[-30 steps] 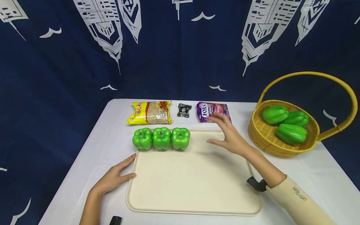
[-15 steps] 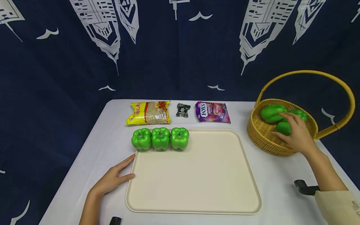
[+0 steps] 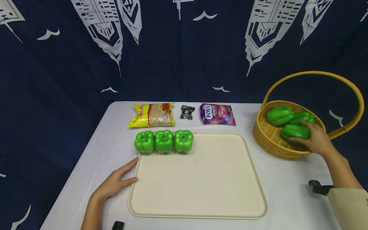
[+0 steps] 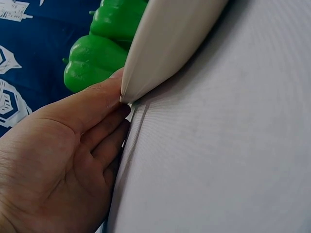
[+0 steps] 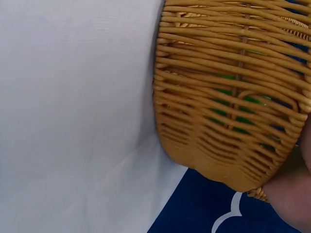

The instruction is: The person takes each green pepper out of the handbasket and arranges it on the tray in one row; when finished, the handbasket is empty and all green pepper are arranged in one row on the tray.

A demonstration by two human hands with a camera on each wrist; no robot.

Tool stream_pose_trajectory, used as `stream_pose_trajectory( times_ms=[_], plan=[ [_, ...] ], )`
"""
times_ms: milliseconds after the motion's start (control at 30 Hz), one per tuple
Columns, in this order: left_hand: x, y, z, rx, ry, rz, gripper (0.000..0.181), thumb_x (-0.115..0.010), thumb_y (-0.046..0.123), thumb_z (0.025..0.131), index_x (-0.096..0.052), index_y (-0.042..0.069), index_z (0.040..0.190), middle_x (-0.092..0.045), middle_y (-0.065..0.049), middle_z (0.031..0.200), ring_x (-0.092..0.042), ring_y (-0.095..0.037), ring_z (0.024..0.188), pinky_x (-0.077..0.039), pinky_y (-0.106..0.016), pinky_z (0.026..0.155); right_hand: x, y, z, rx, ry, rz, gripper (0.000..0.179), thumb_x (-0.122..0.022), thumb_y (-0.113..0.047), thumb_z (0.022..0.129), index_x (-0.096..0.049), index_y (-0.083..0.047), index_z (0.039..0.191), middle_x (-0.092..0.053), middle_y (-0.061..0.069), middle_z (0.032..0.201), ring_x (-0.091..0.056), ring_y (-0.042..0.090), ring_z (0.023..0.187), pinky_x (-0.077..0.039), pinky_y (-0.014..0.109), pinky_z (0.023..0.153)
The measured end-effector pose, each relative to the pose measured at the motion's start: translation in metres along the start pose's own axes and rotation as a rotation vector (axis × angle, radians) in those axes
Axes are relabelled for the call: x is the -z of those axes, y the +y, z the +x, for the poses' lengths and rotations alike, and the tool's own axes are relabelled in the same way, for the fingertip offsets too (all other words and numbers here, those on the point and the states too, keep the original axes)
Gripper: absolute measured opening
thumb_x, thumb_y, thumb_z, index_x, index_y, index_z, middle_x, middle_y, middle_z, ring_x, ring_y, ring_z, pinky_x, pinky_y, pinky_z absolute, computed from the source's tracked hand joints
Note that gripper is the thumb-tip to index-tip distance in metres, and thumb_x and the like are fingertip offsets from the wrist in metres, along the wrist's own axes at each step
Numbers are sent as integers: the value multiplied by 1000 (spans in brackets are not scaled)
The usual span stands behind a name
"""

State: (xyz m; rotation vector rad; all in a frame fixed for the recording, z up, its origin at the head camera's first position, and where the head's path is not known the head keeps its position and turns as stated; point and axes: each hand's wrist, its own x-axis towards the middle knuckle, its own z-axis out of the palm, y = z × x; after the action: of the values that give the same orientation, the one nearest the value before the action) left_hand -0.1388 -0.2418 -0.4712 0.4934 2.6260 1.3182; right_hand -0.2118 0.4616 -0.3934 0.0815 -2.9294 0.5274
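In the head view my right hand [image 3: 317, 140] reaches over the rim of the wicker basket [image 3: 268, 148] and grips the nearest green bell pepper [image 3: 294, 133], thumb in front and fingers behind. Two more green peppers [image 3: 279, 115] lie beside it in the basket. The right wrist view shows mostly the woven basket wall [image 5: 214, 97], with part of the hand at the right edge. My left hand [image 3: 113, 183] rests with extended fingers against the left edge of the cream tray [image 3: 198, 185]. Three green bell peppers [image 3: 164, 141] stand in a row along the tray's back left edge.
Behind the tray lie a yellow food packet [image 3: 152, 115], a small black wrapped packet [image 3: 187, 112] and a purple FOX'S bag [image 3: 218, 114]. The basket's tall arched handle [image 3: 316, 73] rises at the right. A dark blue patterned cloth [image 3: 161, 64] hangs behind the table.
My right hand has moved from above the tray's back right to the basket, then down onto the nearest pepper there. The left hand keeps its place at the tray edge.
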Motion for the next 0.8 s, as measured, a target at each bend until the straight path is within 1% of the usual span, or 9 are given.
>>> stream_pose_trajectory(
  times_ms=[133,267,367,467,567,600,667,800],
  plan=[
    [0,0,1,-2,-4,-19,72,-68,39,82,-34,23,144,-30,-1,148,-24,-27,136,-21,-52,105,0,0,-1,-6,-35,-12,84,-71,-36,81,-29,13,135,-24,48,125,-24,64,110,-24,73,84],
    [1,0,1,0,-2,-19,72,-68,39,82,-35,22,144,-30,-2,148,-24,-28,136,-22,-53,106,-1,-3,-3,27,-30,-6,79,-72,-33,80,-34,12,133,-25,48,126,-23,66,111,-22,74,85],
    [1,0,0,0,2,-15,72,-68,39,82,-35,22,144,-30,-2,148,-24,-29,135,-22,-53,106,-2,-7,-2,59,-46,-6,79,-74,-30,78,-35,9,135,-25,48,126,-23,67,110,-21,75,85],
    [1,0,0,-2,5,-16,72,-68,38,82,-35,23,144,-30,-2,148,-24,-28,136,-22,-53,106,-1,-10,0,74,-79,-21,81,-77,-28,76,-35,4,137,-30,48,124,-28,65,107,-24,74,82],
    [1,-1,-1,-2,6,-15,72,-67,39,82,-35,23,144,-30,-2,148,-24,-28,136,-21,-53,106,-1,-13,1,61,-105,-36,82,-77,-29,75,-36,0,138,-33,48,122,-33,63,104,-28,73,80],
    [1,-1,-1,-4,6,-15,72,-67,39,82,-35,23,144,-30,-2,148,-24,-28,136,-21,-53,106,-1,-13,2,59,-104,-41,82,-77,-30,74,-37,0,138,-35,47,121,-34,62,103,-29,72,79],
    [1,0,-1,-5,5,-8,72,-67,40,82,-34,23,144,-30,-1,148,-24,-27,136,-22,-51,106,-1,-13,1,47,-96,-34,82,-77,-32,75,-36,-1,139,-33,47,123,-32,62,106,-28,73,80],
    [1,2,-1,-8,3,4,73,-67,40,82,-34,22,144,-30,0,148,-25,-25,135,-22,-47,106,-1,-14,-1,49,-19,24,82,-77,-28,76,-34,-2,140,-28,45,127,-26,61,113,-25,74,80]
  ],
)
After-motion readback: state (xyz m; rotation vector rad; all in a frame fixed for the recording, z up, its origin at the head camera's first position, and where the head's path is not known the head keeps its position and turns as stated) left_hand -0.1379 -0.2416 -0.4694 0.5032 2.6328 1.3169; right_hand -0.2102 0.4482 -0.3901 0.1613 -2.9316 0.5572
